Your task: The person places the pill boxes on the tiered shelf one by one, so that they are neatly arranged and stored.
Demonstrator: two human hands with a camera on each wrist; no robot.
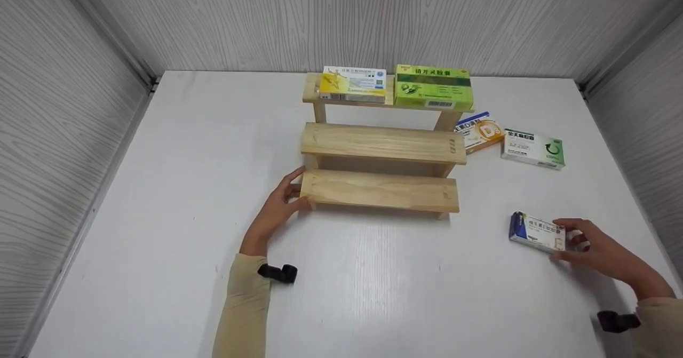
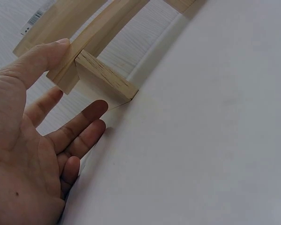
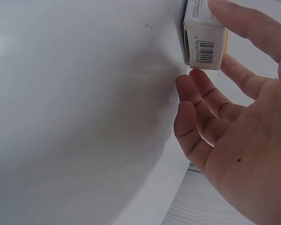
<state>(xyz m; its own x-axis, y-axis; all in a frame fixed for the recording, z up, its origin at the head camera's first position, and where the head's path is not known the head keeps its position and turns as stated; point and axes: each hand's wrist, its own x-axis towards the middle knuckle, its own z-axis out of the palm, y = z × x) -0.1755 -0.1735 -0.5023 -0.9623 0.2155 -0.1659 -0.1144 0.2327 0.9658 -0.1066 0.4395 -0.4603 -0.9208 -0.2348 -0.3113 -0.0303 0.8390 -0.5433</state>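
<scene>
A three-tier wooden step shelf (image 1: 379, 190) stands on the white table. My left hand (image 1: 275, 211) grips the left end of its lowest board; in the left wrist view the thumb (image 2: 49, 56) and index finger pinch the board (image 2: 65, 75) while the other fingers stay off it. At the right, my right hand (image 1: 603, 251) holds a blue-and-white medicine box (image 1: 539, 232) marked with an E, thumb and index finger at its right end. The right wrist view shows that box's barcode end (image 3: 206, 47), the remaining fingers loosely bent beneath it.
On the top tier sit a yellow-and-white box (image 1: 353, 84) and a green box (image 1: 433, 87). Right of the shelf lie an orange-and-white D3 box (image 1: 480, 132) and a green-and-white box (image 1: 533, 149), close together. Pale wood-grain walls (image 1: 347, 22) enclose the table.
</scene>
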